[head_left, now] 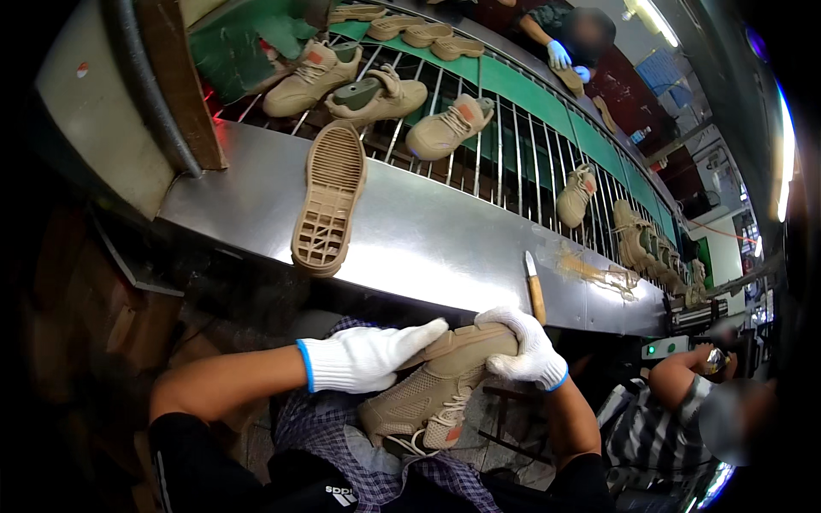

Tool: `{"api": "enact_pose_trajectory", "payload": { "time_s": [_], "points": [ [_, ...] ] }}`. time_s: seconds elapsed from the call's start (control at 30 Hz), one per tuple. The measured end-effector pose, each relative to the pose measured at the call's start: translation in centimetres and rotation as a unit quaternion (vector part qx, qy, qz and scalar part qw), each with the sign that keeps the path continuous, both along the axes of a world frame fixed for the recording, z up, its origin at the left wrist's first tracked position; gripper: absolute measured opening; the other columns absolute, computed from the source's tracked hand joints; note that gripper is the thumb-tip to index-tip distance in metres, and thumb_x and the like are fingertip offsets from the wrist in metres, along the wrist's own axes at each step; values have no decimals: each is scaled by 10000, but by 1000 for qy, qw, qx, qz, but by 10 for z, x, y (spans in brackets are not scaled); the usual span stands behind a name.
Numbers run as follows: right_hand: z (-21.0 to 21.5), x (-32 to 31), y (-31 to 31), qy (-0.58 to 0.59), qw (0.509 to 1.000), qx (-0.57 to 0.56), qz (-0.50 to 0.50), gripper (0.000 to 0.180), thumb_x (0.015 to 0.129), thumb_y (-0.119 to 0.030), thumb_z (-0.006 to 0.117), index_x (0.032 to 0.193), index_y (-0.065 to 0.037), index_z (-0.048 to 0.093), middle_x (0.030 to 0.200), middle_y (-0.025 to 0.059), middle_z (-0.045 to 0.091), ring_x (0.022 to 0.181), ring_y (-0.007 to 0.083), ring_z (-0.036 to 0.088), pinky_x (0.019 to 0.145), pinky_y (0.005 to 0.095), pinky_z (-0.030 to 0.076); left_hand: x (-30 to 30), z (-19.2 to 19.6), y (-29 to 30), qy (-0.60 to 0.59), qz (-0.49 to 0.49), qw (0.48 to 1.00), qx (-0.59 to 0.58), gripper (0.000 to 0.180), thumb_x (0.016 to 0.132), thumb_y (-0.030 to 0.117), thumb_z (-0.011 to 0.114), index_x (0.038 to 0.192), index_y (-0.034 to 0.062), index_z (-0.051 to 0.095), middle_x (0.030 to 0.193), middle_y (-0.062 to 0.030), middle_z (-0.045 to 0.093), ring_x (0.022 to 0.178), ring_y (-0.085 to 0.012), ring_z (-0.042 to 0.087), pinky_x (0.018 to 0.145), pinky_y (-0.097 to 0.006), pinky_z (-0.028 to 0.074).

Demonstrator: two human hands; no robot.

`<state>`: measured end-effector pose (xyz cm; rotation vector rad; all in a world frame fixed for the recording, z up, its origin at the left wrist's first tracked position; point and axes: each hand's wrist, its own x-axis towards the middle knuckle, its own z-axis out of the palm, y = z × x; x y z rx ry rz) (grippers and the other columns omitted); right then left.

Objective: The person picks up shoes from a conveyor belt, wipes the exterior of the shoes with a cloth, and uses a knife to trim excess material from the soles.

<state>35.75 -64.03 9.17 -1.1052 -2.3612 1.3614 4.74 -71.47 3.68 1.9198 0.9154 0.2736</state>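
A beige lace-up shoe [428, 398] is held over my lap, tilted, with its sole edge [457, 342] turned up and its laces facing down. My right hand [526, 346], in a white knit glove, is closed round the toe end, thumb on the near side. My left hand [368, 357], gloved the same way, grips the sole side farther back, its upper fingers lying along the sole edge. A loose beige sole [329, 201] lies tread up on the metal ledge in front. A knife [534, 286] with a wooden handle rests on that ledge, just beyond my right hand.
Past the metal ledge [410, 239] runs a roller conveyor [505, 167] carrying several beige shoes [449, 128]. More soles [428, 34] lie on a green strip beyond. Tan scraps [599, 272] lie right of the knife. One person works across the line; another sits at right.
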Motion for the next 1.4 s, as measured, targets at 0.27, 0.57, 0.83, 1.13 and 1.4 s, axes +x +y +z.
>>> {"api": "enact_pose_trajectory", "payload": {
  "time_s": [0.27,0.57,0.83,1.13,1.4],
  "points": [
    [29,-32,-5,39,996,40,72,716,748,-414,881,1282,11,666,1120,151,700,1038,266,686,935,400,551,10,-9,34,-368,79,904,-201,534,821,-65,582,1348,-34,661,1292,-135,728,1213,-172,664,1103,-337,509],
    [3,-8,1,19,999,-20,24,657,755,-429,868,1231,-20,673,1143,131,693,1064,272,670,964,398,534,13,13,4,-225,110,966,56,686,820,120,671,1490,16,564,1192,-291,730,971,-379,779,889,-402,633],
    [-15,-4,1,7,999,-42,-3,744,778,-506,873,1301,-29,642,1219,126,665,1138,242,646,1023,403,517,17,6,-19,-135,126,979,89,770,825,55,639,1576,45,470,1310,-274,681,861,-343,782,767,-384,662],
    [-27,-10,-6,51,996,-5,-70,896,774,-552,881,1417,-23,549,1289,145,627,1213,254,621,1074,417,493,18,-40,-54,-331,256,906,59,614,1026,155,678,1549,-44,427,1436,-289,599,1192,-341,720,1006,-368,599],
    [-24,-23,-14,117,987,36,-101,959,723,-526,941,1435,-13,555,1281,152,645,1196,256,634,1067,410,498,20,-16,-25,-224,214,950,45,505,1091,331,589,1431,-34,512,1199,-261,701,1015,-359,765,858,-406,634]
  ]
}}
